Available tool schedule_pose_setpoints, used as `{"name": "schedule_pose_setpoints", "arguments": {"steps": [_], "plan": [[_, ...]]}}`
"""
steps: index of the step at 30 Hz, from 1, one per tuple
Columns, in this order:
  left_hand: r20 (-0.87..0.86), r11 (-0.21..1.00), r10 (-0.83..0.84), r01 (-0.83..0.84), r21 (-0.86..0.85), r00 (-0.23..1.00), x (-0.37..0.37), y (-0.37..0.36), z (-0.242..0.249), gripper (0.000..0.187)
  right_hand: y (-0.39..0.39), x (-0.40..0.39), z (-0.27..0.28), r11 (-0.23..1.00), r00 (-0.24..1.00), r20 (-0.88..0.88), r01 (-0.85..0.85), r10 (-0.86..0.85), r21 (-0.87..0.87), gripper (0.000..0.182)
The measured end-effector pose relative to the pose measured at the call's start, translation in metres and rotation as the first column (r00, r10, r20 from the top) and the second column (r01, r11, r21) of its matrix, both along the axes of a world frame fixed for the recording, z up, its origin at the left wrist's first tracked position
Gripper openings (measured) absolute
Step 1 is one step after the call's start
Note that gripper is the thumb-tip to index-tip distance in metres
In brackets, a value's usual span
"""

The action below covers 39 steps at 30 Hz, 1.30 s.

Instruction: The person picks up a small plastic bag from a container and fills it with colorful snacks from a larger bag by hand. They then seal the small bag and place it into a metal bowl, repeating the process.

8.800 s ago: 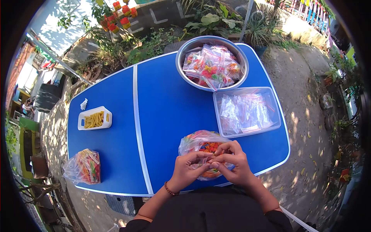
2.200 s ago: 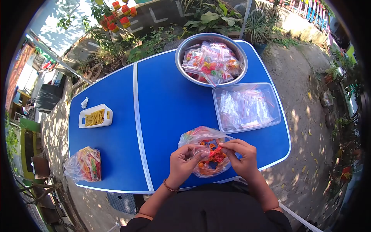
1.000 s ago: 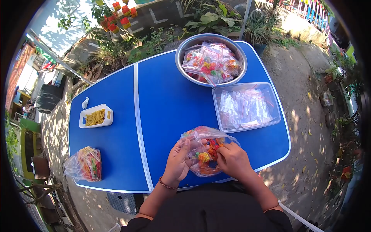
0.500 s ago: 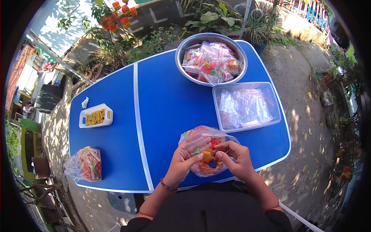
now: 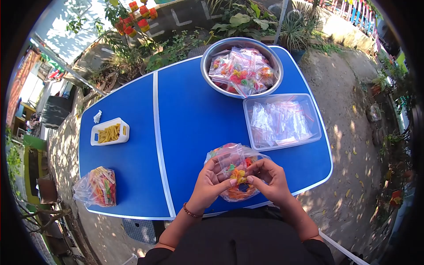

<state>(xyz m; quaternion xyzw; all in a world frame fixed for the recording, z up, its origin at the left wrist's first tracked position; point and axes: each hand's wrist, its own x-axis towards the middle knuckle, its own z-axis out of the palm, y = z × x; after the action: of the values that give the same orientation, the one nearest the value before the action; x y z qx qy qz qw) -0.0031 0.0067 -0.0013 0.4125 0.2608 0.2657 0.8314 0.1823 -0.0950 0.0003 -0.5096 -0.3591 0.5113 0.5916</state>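
Observation:
A small clear zip bag [image 5: 231, 162] with orange, yellow and green pieces in it is between my hands. My left hand [image 5: 209, 184] closes around its left side, thumb at the pieces and fingers behind the plastic. From the other side my right hand [image 5: 271, 182] pinches the bag's near end, thumb and fingertips by the yellow-orange pieces. Directly beneath lies a larger clear plastic bag [image 5: 238, 194] of orange and red pieces, partly covered by both hands. What the pieces are is too small to make out.
A metal basin [image 5: 204, 70] of filled zip bags stands at the far side. Nearer is a clear plastic tub [image 5: 282, 145] of flat small bags. On the left are a white basket [image 5: 101, 142] of yellow sticks, a bag of colourful strips [image 5: 102, 187] and crumpled white scrap [image 5: 97, 116].
The small zip bag now stands out flatter and more upright between my hands, its pieces showing more clearly near my thumbs. My hands have shifted only slightly.

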Motion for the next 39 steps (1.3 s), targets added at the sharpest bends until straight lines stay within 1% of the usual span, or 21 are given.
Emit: {"name": "schedule_pose_setpoints", "arguments": {"steps": [3,8,11,18,21,24,27,33,36,37,39], "plan": [[0.005,0.999,-0.035,0.035,0.031,0.999,-0.001,0.001,-0.003,0.07,0.0,0.003,0.007,0.992,0.99,0.092,-0.103,0.11,-0.072,0.029],[0.027,0.998,-0.049,0.048,0.039,0.998,-0.003,0.001,-0.003,0.07,-0.001,0.003,0.001,0.996,0.995,0.046,-0.083,0.084,-0.024,0.03],[0.078,0.999,-0.045,0.043,0.024,0.996,-0.003,0.001,-0.001,0.07,0.0,0.002,0.005,0.997,0.996,0.038,-0.08,0.081,-0.015,0.029],[0.072,0.999,-0.042,0.042,0.011,0.996,-0.005,0.002,-0.004,0.071,-0.001,0.003,0.006,0.996,0.995,0.04,-0.089,0.089,-0.004,0.029],[0.073,0.999,-0.04,0.039,0.015,0.997,-0.004,0.001,-0.003,0.071,-0.001,0.004,0.005,0.996,0.994,0.06,-0.089,0.089,-0.011,0.033],[0.064,0.999,-0.038,0.037,0.017,0.997,-0.004,0.001,-0.004,0.072,-0.001,0.004,0.006,0.996,0.995,0.049,-0.083,0.084,-0.016,0.034],[0.052,0.999,-0.039,0.038,0.021,0.998,-0.004,0.001,-0.003,0.072,-0.002,0.004,0.006,0.996,0.995,0.029,-0.091,0.091,-0.009,0.03],[0.047,0.999,-0.039,0.038,0.015,0.998,-0.005,0.001,-0.003,0.072,-0.001,0.009,0.003,0.994,0.991,0.077,-0.107,0.106,0.006,0.031],[0.061,1.0,-0.021,0.02,0.011,0.998,-0.006,0.002,-0.005,0.072,-0.001,0.015,0.001,0.997,0.956,0.282,-0.065,0.075,-0.045,0.024],[0.063,1.0,-0.014,0.013,0.012,0.998,-0.006,0.003,-0.006,0.072,0.0,0.016,0.003,0.997,0.906,0.415,-0.073,0.083,-0.039,0.021],[0.064,1.0,-0.008,0.007,0.012,0.998,-0.006,0.003,-0.005,0.072,0.0,0.016,0.009,0.996,0.752,0.653,-0.088,0.088,-0.033,0.016]]}}
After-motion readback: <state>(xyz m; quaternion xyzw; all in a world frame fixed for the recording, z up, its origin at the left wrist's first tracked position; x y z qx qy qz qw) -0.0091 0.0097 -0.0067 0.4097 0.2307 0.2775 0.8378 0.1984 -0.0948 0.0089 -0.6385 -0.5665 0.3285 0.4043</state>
